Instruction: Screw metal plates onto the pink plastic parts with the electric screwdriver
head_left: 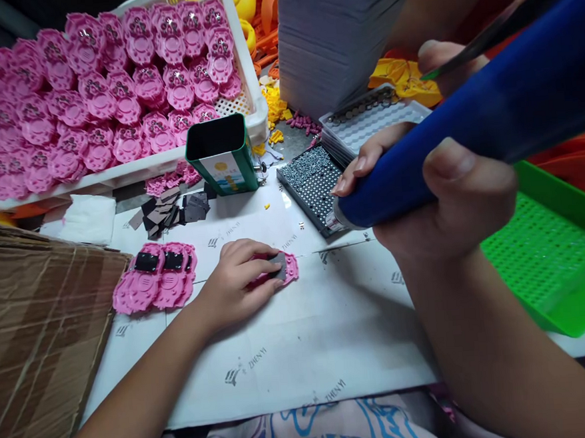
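Observation:
My left hand (244, 276) lies on the white-covered table, its fingers closed over a small pink plastic piece (292, 267). A dark grey pad (278, 265) shows on that piece under the fingertips. In my right hand (451, 201) is a blue electric screwdriver (419, 163), held at a slant. Its metal tip (333, 221) points down at the near corner of a black perforated screw tray (310, 178); whether they touch I cannot tell. Left of my left hand sit several stacked pink pieces (152, 289) with black parts on them.
A white crate (257, 111) of pink pieces stands at back left, near a green tin (223, 160) and dark pads (166, 211). A cardboard box (44, 330) borders the left, a green basket (560, 320) the right. Fingers (444, 58) show beyond the screwdriver, owner unclear.

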Demonstrator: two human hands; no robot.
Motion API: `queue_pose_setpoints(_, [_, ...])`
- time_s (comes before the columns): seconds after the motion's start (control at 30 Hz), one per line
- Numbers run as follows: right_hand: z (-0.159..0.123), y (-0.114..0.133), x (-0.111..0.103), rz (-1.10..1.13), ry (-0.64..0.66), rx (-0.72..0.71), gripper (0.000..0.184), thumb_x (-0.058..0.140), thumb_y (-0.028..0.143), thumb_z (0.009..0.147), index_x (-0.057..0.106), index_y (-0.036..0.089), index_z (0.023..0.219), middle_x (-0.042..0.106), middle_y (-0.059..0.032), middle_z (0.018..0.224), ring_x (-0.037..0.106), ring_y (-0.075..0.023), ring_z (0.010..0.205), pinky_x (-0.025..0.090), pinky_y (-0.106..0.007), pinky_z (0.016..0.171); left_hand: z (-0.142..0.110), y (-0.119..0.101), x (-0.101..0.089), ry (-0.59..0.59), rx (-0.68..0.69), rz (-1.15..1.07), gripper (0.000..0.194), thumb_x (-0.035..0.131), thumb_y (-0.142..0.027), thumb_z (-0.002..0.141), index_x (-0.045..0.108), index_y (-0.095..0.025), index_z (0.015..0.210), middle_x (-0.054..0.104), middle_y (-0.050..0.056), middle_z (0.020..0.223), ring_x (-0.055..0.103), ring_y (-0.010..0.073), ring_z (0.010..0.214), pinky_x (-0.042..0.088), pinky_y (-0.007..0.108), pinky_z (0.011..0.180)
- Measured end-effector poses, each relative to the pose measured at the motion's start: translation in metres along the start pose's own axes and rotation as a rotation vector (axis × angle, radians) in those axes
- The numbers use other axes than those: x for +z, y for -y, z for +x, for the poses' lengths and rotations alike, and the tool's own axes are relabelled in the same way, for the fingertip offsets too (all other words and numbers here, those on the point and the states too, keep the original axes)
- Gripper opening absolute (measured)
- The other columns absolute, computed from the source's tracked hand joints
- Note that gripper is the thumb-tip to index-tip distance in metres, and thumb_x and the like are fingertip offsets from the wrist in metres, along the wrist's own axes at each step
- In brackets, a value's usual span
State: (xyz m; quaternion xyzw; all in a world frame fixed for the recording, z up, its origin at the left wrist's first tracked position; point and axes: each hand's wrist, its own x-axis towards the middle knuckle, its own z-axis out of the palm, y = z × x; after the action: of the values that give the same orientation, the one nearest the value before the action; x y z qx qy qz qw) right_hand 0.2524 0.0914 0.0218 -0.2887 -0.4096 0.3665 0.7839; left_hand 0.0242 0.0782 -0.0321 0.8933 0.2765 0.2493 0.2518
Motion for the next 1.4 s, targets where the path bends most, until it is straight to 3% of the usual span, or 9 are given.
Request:
queue_pose_setpoints(0.2, [-0.001, 0.001, 0.002, 0.025, -0.040, 0.011, 0.027, 0.083, 0.031, 0.059, 0.066, 0.024, 0.078, 0.063, 0.0066, 0.054, 0.055, -0.0120, 0.040, 0.046, -0.026, 0.037, 0.000, 0.002, -0.002, 0.026, 0.025, -0.018, 0.009, 0.067, -0.019, 0.090, 0.068, -0.017, 0.099, 0.069, 0.010, 0.105, 0.063, 0.0211, 0.100, 0.047, 0.041, 0.090])
queue_pose_setpoints(0.4, [-0.002, 0.007, 0.005, -0.034, -0.050, 0.035, 0.037, 0.081, 0.032, 0.061, 0.068, 0.026, 0.095, 0.059, 0.0080, 0.055, 0.054, -0.0118, 0.041, 0.047, -0.027, 0.037, 0.000, 0.003, -0.003, 0.038, 0.043, -0.021, 0.008, 0.066, -0.020, 0.091, 0.067, -0.018, 0.099, 0.070, 0.009, 0.106, 0.063, 0.0212, 0.100, 0.048, 0.042, 0.089])
queue_pose_setpoints(0.63, [-0.002, 0.009, 0.005, -0.099, -0.028, 0.043, 0.015, 0.075, 0.030, 0.063, 0.061, 0.026, 0.061, 0.059, 0.0079, 0.056, 0.056, -0.0106, 0.043, 0.048, -0.027, 0.040, 0.000, 0.002, -0.002, 0.036, 0.032, -0.019, 0.008, 0.065, -0.020, 0.092, 0.067, -0.018, 0.099, 0.069, 0.009, 0.105, 0.063, 0.0205, 0.100, 0.047, 0.041, 0.089])
queue_pose_setpoints(0.93, [-0.001, 0.009, 0.001, -0.108, -0.012, 0.076, 0.024, 0.083, 0.041, 0.059, 0.066, 0.028, 0.070, 0.063, 0.0088, 0.053, 0.058, -0.0130, 0.040, 0.049, -0.028, 0.038, 0.001, -0.001, -0.002, 0.029, 0.052, 0.014, 0.006, 0.064, -0.021, 0.092, 0.066, -0.019, 0.098, 0.069, 0.009, 0.105, 0.063, 0.0206, 0.100, 0.047, 0.040, 0.088])
queue_pose_setpoints(1.03, [-0.001, 0.009, 0.000, -0.117, 0.017, 0.076, 0.027, 0.084, 0.044, 0.058, 0.064, 0.027, 0.063, 0.064, 0.0091, 0.054, 0.059, -0.0128, 0.041, 0.049, -0.027, 0.038, 0.001, -0.001, -0.002, 0.028, 0.043, 0.019, 0.005, 0.064, -0.022, 0.093, 0.066, -0.019, 0.096, 0.069, 0.008, 0.105, 0.063, 0.0205, 0.099, 0.046, 0.041, 0.088])
queue_pose_setpoints(1.27, [-0.004, 0.009, 0.005, -0.097, -0.069, 0.079, 0.019, 0.075, 0.031, 0.059, 0.064, 0.027, 0.073, 0.063, 0.0073, 0.051, 0.056, -0.0146, 0.038, 0.046, -0.029, 0.036, 0.001, -0.001, -0.001, 0.036, 0.026, 0.015, 0.004, 0.064, -0.021, 0.092, 0.067, -0.020, 0.093, 0.069, 0.008, 0.105, 0.062, 0.0205, 0.099, 0.046, 0.040, 0.089])
queue_pose_setpoints(1.4, [-0.004, 0.011, 0.007, -0.117, -0.112, 0.052, 0.009, 0.068, 0.027, 0.058, 0.060, 0.026, 0.061, 0.062, 0.0051, 0.050, 0.055, -0.0144, 0.038, 0.045, -0.029, 0.037, 0.001, -0.001, -0.003, 0.049, 0.025, 0.035, 0.007, 0.062, -0.022, 0.093, 0.068, -0.020, 0.091, 0.069, 0.008, 0.104, 0.062, 0.0206, 0.099, 0.046, 0.040, 0.088])
